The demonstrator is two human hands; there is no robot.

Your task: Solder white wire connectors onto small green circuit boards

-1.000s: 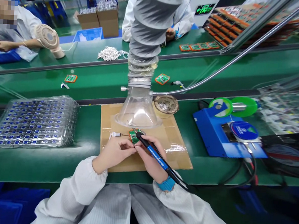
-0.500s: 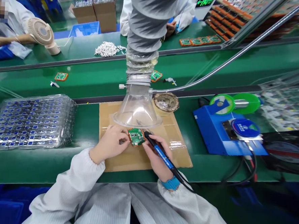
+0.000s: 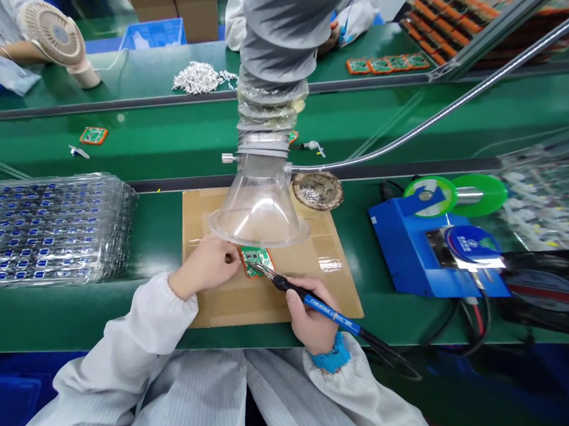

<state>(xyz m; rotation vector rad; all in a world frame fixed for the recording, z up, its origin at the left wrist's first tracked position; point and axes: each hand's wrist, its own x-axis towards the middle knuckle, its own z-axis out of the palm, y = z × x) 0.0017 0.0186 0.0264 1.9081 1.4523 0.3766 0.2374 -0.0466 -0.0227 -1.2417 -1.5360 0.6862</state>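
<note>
**Small green board being steadied by its edge under the iron tip**

A small green rectangular circuit board with an orange rim [image 3: 255, 261] is being held down on the brown cardboard sheet [image 3: 221, 299] that is lying on the green worktop [image 3: 157, 244], just below the mouth of the clear plastic fume funnel [image 3: 259, 215]. The board is judged to be light, thin and stiff, with small parts on its face that are likely fragile; it is best taken by its bare edges, never by the populated face. That is how it is being pinched at its left edge by the left hand [image 3: 208, 267], whose fingers are being kept curled closed on it.

A blue-and-black pen-shaped soldering iron [image 3: 324, 308] is being gripped by the right hand [image 3: 310, 314], closed around the handle, with the metal tip being laid on the board's near edge. The tip is judged hot, so only the handle is safe to hold.

Fine detail on the board is not being shown clearly.
</note>
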